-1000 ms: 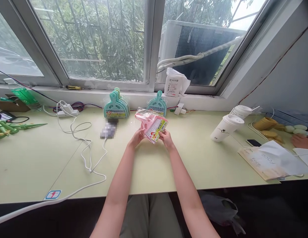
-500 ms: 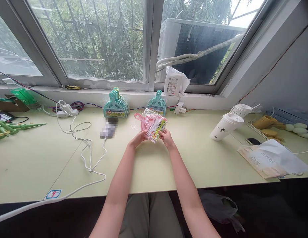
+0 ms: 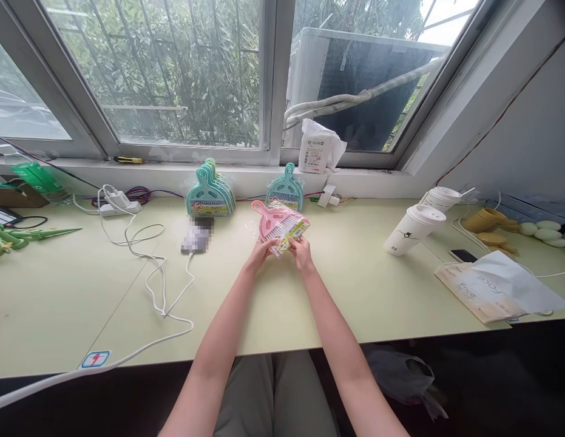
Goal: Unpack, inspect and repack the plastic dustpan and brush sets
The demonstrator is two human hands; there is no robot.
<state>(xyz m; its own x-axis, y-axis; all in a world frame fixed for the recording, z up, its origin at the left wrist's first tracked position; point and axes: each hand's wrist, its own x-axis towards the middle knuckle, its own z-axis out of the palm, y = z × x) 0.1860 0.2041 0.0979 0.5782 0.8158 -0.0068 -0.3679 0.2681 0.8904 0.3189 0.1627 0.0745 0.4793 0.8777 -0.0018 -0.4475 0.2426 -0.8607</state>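
Observation:
A pink mini dustpan-and-brush set (image 3: pixel 274 220) in clear plastic with a yellow-green label is held tilted above the table, its handle toward the upper left. My left hand (image 3: pixel 260 255) grips its lower left edge. On the lower right, by the label, my right hand (image 3: pixel 301 254) pinches it with the thumb on top. Behind it, a wrapped teal dustpan set (image 3: pixel 287 185) leans against the window ledge. Farther left stands a row of several teal and green dustpan sets (image 3: pixel 210 193), also wrapped.
White cables and a power strip (image 3: pixel 121 206) lie on the left of the pale table (image 3: pixel 200 331). To the right are two white cups (image 3: pixel 416 230), a phone (image 3: pixel 463 256) and a tissue pack (image 3: pixel 468 291). A wrapped white box (image 3: pixel 315 152) sits on the ledge.
The pink set has turned in my hands, so its handle now points more upward and the dustpan and brush line up more closely. My left hand has shifted slightly right.

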